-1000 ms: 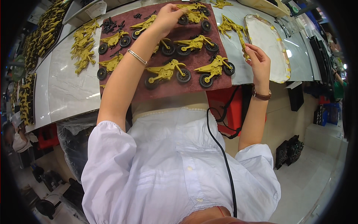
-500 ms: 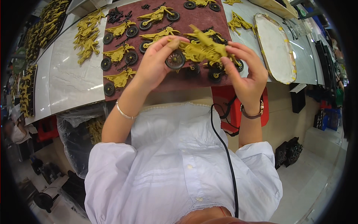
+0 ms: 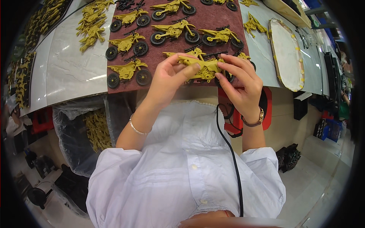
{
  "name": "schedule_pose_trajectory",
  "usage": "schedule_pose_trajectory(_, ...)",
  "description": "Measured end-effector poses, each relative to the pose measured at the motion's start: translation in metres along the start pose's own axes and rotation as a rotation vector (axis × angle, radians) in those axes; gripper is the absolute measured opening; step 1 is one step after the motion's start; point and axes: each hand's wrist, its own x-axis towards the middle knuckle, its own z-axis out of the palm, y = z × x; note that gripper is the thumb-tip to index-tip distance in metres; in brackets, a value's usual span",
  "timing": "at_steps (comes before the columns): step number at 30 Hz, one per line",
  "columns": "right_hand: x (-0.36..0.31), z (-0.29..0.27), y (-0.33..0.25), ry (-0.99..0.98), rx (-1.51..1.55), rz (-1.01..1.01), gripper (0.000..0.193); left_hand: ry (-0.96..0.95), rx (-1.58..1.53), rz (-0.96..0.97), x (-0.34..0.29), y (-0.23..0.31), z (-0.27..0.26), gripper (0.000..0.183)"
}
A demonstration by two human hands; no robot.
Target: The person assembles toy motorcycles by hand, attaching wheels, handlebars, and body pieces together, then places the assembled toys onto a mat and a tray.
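Between both hands, just above the near edge of the dark red cloth [image 3: 152,84], is a yellow toy motorcycle [image 3: 207,72]. My left hand [image 3: 170,78] is closed round its left end, thumb on the near side. With thumb and fingertips, my right hand [image 3: 241,81] pinches its right end. My fingers cover both ends, and I cannot tell which wheels are fitted. Close behind it on the cloth lie other yellow toy motorcycles with black wheels, one of them [image 3: 175,31] in plain sight and others partly hidden by my hands.
Loose yellow parts [image 3: 91,26] lie in a pile on the pale tabletop at left. Some yellow pieces [image 3: 254,24] and a white oval tray [image 3: 287,57] are at right. A plastic-lined bin [image 3: 78,133] stands below the table. A black cable [image 3: 229,152] hangs down my front.
The toy motorcycle has swung from a slant to nearly level and come lower. The wheel seen beside my left hand no longer shows clearly. My whole view has shifted a little.
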Motion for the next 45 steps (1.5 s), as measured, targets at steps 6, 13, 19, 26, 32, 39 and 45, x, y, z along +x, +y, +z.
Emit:
schedule_pose_trajectory(6, -0.004, 0.002, 0.002, 0.007, 0.009, -0.02, 0.026, 0.031, 0.022, 0.062, -0.001, -0.011, 0.0, 0.026)
schedule_pose_trajectory(13, -0.009, 0.004, 0.006, -0.014, 0.028, -0.031, 0.028, -0.005, 0.069, 0.084, -0.002, -0.011, 0.006, 0.027)
schedule_pose_trajectory(19, -0.015, 0.008, 0.008, 0.049, 0.023, -0.021, 0.026, 0.011, 0.134, 0.165, -0.001, -0.014, 0.003, 0.027)
schedule_pose_trajectory(26, -0.015, 0.01, 0.007, 0.073, 0.04, 0.004, 0.024, 0.038, 0.091, 0.154, -0.004, -0.012, 0.005, 0.028)
schedule_pose_trajectory(32, -0.021, 0.013, 0.006, 0.15, 0.2, 0.126, 0.039, 0.048, 0.094, 0.151, -0.005, -0.011, 0.003, 0.027)
schedule_pose_trajectory(39, -0.015, 0.003, 0.005, -0.077, 0.978, 0.673, 0.034, -0.019, 0.242, 0.235, -0.008, -0.007, 0.005, 0.023)
schedule_pose_trajectory(45, -0.022, 0.008, 0.007, -0.117, 1.058, 0.705, 0.031, -0.031, 0.279, 0.222, -0.007, -0.003, 0.005, 0.023)
